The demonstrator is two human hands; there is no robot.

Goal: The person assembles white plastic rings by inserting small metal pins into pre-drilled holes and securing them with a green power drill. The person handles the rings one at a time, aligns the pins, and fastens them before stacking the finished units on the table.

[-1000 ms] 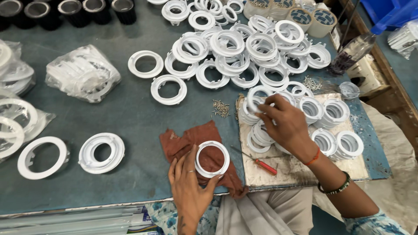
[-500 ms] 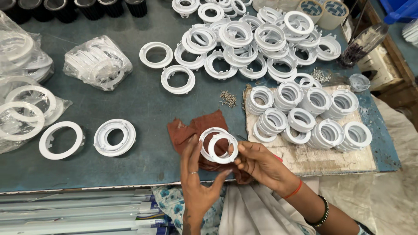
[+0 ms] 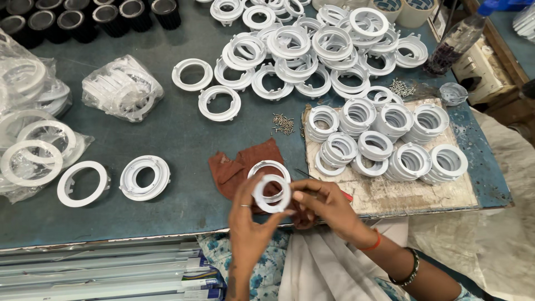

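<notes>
1. Left hand (image 3: 251, 220) and right hand (image 3: 323, 206) both grip a small white ring (image 3: 271, 194) over a larger ring (image 3: 269, 170) on the brown cloth (image 3: 237, 167).
2. Finished-looking stacks (image 3: 384, 139) fill the board; many loose rings (image 3: 301, 50) on the table (image 3: 167, 139) look undone.

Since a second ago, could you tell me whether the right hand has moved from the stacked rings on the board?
Yes. The right hand has left the stacked rings on the board and come toward the body, meeting the left hand at the small white ring over the brown cloth.

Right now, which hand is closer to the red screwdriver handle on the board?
Right. The right hand lies almost against the red screwdriver handle, just left of it. The left hand is farther left, past the small white ring both hands hold.
</notes>
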